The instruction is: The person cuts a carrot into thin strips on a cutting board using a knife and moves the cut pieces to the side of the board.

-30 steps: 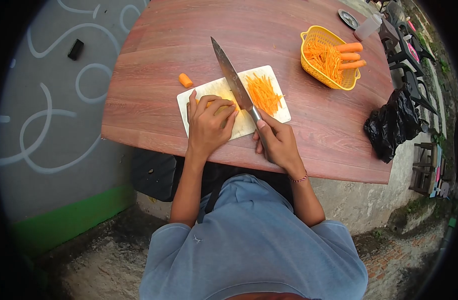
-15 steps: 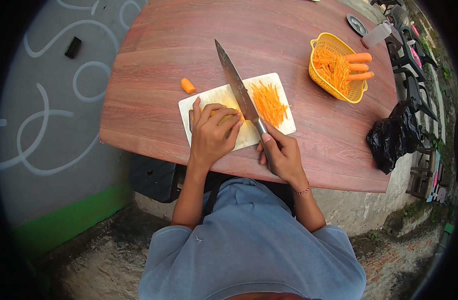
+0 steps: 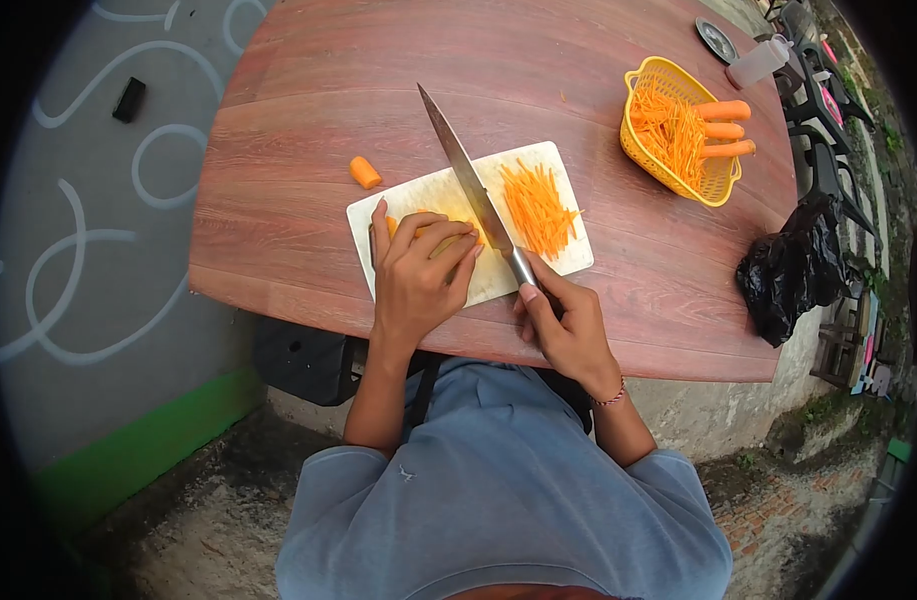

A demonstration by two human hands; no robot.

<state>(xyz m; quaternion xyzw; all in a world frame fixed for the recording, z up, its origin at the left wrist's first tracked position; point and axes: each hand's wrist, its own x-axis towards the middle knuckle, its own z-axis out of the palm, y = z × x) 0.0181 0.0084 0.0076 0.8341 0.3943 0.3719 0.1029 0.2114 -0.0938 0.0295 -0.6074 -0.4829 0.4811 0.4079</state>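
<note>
A white cutting board [image 3: 496, 285] lies near the table's front edge. My left hand [image 3: 423, 270] presses on carrot slices [image 3: 458, 212] on its left part, fingers bent over them and hiding most of them. My right hand [image 3: 568, 325] is wrapped round the handle of a large knife [image 3: 468, 178]. The blade slants up and left across the board, just right of my left fingertips. Carrot strips [image 3: 540, 208] are heaped on the board right of the blade. A short carrot piece [image 3: 364, 172] rests on the table beyond the board's left corner.
On the wooden table [image 3: 308, 130], a yellow basket [image 3: 650, 165] at the right holds carrot strips and whole carrots [image 3: 726, 130]. Behind it are a clear bottle [image 3: 758, 63] and a round metal dish [image 3: 715, 40]. A black plastic bag [image 3: 790, 270] hangs at the right edge.
The view has shifted slightly. The knife stays in my right hand, its blade slightly lower against the board. My left hand remains on the carrot slices.
</note>
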